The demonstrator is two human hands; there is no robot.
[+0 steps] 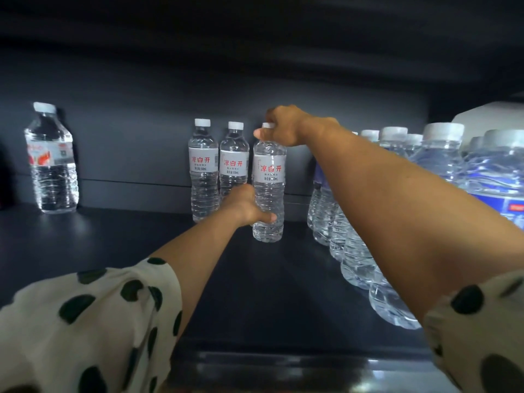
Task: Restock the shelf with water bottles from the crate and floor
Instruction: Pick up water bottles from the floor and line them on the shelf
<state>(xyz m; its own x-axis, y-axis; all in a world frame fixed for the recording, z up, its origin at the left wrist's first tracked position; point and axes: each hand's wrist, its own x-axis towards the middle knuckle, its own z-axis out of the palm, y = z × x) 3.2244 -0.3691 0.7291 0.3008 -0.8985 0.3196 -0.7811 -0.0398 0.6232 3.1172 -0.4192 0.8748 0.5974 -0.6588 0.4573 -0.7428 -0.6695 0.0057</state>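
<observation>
A clear water bottle [268,177] with a white label and red characters stands upright on the dark shelf [141,239]. My left hand [246,207] grips its lower body, thumb wrapped across the front. My right hand [279,129] holds its neck and white cap from above. Two matching bottles [203,168] [234,163] stand just left of it against the back wall.
A different bottle with a red and white label [51,163] stands alone at the far left. Several blue-labelled bottles [442,163] crowd the right side in rows running toward me. Bare shelf lies between the left bottle and the middle group.
</observation>
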